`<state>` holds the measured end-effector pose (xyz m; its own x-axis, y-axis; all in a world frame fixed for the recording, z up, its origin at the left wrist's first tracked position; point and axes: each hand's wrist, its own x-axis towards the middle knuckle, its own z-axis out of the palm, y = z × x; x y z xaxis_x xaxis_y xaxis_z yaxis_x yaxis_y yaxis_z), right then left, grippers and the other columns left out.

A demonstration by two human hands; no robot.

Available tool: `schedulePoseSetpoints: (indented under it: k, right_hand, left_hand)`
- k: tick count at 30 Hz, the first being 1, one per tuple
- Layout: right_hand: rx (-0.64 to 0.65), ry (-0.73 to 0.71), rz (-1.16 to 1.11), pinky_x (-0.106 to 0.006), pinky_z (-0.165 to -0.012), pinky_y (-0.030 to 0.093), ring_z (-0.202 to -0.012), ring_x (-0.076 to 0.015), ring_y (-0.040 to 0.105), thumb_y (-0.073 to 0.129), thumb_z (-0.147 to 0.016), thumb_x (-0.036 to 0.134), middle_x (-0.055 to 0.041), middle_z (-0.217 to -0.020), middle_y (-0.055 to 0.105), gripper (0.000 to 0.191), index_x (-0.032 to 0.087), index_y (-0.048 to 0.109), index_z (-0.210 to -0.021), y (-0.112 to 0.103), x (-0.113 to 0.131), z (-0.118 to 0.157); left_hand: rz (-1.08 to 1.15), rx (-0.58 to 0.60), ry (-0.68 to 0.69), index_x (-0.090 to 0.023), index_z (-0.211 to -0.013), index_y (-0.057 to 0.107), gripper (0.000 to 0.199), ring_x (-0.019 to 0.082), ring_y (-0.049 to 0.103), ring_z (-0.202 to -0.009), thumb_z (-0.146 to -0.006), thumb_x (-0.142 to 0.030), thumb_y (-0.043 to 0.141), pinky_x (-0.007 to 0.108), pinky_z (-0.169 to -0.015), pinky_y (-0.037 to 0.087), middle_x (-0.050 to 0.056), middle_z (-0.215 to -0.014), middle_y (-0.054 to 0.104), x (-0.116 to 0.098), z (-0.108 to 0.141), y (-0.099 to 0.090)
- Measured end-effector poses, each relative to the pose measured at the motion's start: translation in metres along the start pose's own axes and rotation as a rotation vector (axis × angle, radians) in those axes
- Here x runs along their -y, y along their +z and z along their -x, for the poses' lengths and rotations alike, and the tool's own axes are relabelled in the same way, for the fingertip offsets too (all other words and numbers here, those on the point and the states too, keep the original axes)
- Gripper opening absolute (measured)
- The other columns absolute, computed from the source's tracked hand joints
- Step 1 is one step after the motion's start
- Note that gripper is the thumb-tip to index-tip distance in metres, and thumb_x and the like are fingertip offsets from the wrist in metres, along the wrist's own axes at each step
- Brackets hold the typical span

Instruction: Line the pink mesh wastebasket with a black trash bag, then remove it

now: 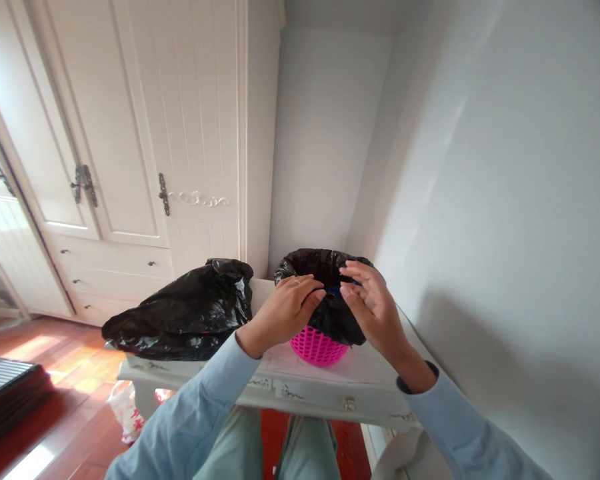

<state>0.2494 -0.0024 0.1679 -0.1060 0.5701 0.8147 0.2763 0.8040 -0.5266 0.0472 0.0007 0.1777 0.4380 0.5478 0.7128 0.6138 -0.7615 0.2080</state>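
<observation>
Basket [319, 348] upright, axis vertical, mouth facing up

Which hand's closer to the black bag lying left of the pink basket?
Left. The left hand is at the pink basket's left side, just right of the black bag; the right hand is farther, across the basket.

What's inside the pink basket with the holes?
A black plastic bag lines the pink basket and folds over its rim. Something blue shows inside, too little to name. The bottom is hidden by the bag's near side and the left hand.
</observation>
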Motion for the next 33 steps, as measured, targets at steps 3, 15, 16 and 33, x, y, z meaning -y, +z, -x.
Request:
schedulePoseSetpoints:
  k: [3,15,16,33]
  right_hand:
    - [-0.041,-0.122,0.191,-0.043,-0.098,0.057,-0.122,-0.0242,0.060,0.057,-0.097,0.022,-0.0136,-0.133,0.059,0.030,0.023,0.058,-0.126,-0.024,-0.001,0.015]
    - [0.082,-0.304,0.717,-0.041,-0.082,0.059,-0.100,-0.0253,0.064,0.063,-0.095,0.030,-0.0128,-0.109,0.067,0.029,0.018,0.058,-0.121,-0.027,-0.069,0.115]
    - [0.054,-0.306,0.752,-0.041,-0.082,0.059,-0.099,-0.0259,0.064,0.063,-0.095,0.030,-0.0132,-0.108,0.067,0.029,0.017,0.058,-0.121,-0.021,-0.076,0.119]
    - [-0.025,-0.364,0.805,-0.036,-0.075,0.052,-0.088,-0.0229,0.057,0.060,-0.093,0.014,-0.0096,-0.095,0.062,0.011,0.018,0.060,-0.104,0.007,-0.105,0.112]
  left_hand:
    - [-0.024,0.117,0.044,-0.021,-0.116,0.067,0.033,0.024,0.062,-0.125,-0.106,-0.035,0.039,0.046,-0.111,0.040,0.008,-0.120,0.073,0.002,0.000,0.007]
    - [-0.068,0.076,-0.032,-0.018,-0.065,0.055,0.051,0.016,0.057,-0.066,-0.106,-0.043,0.037,0.035,-0.075,0.034,0.001,-0.064,0.062,0.021,-0.016,0.023]
    - [-0.062,0.067,-0.036,-0.018,-0.063,0.054,0.052,0.015,0.056,-0.064,-0.106,-0.042,0.038,0.034,-0.074,0.034,0.001,-0.061,0.061,0.023,-0.016,0.023]
    - [-0.064,0.031,-0.093,-0.019,-0.069,0.067,0.050,0.017,0.060,-0.067,-0.105,-0.037,0.039,0.034,-0.078,0.035,0.003,-0.065,0.069,0.041,-0.018,0.029]
